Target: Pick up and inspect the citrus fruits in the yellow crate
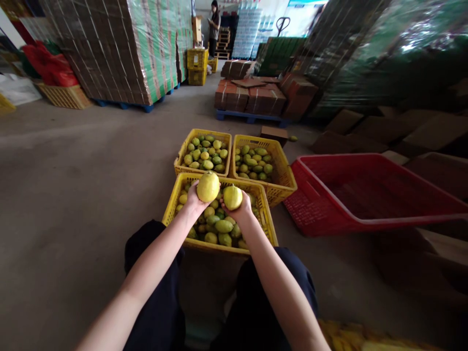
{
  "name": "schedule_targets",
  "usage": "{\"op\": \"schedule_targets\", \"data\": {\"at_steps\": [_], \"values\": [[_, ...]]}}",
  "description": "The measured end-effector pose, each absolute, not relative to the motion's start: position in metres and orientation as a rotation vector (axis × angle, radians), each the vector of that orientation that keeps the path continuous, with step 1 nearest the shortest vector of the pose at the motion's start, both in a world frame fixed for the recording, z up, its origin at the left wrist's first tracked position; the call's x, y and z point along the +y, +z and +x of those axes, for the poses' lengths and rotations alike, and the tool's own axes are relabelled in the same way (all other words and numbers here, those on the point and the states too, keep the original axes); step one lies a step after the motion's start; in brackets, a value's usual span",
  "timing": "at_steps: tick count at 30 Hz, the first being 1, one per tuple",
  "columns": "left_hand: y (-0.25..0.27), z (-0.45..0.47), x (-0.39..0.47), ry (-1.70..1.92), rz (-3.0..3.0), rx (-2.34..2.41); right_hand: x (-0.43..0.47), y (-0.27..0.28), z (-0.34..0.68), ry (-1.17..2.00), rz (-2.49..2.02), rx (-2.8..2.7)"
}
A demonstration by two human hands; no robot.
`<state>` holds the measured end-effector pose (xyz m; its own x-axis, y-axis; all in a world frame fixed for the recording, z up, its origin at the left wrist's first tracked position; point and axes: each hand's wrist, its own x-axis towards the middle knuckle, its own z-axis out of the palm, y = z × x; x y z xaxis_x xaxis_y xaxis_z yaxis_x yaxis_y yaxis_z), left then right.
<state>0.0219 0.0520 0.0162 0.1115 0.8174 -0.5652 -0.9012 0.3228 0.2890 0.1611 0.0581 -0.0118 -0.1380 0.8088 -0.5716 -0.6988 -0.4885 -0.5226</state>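
My left hand (195,202) is closed around a large yellow lemon (208,187), held above the near yellow crate (270,225). Just to its right, my right hand (242,209) grips a smaller, rounder yellow lemon (232,197) from below and from the side. The two fruits are side by side with a small gap. Under my hands, the near crate holds many green and yellow lemons (224,226), partly covered by my hands and forearms. The crate stands in front of my knees.
Behind it stand two more yellow crates of fruit, left (179,163) and right (287,178). A red crate (321,214) is at the right, near flattened cardboard (420,129). Farther off are bundled cardboard on a blue pallet (252,117), wrapped stacks (109,53) and a standing person (214,29).
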Motion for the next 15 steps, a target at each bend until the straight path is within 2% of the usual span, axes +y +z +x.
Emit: {"op": "schedule_targets", "data": {"at_steps": [9, 15], "values": [[0.022, 0.027, 0.049, 1.269, -0.075, 0.717, 0.054, 0.007, 0.158, 1.692, -1.185, -0.011], [0.019, 0.034, 0.051, 1.177, -0.104, 0.685, 0.052, 0.009, 0.159, 1.777, -1.204, 0.036]]}}
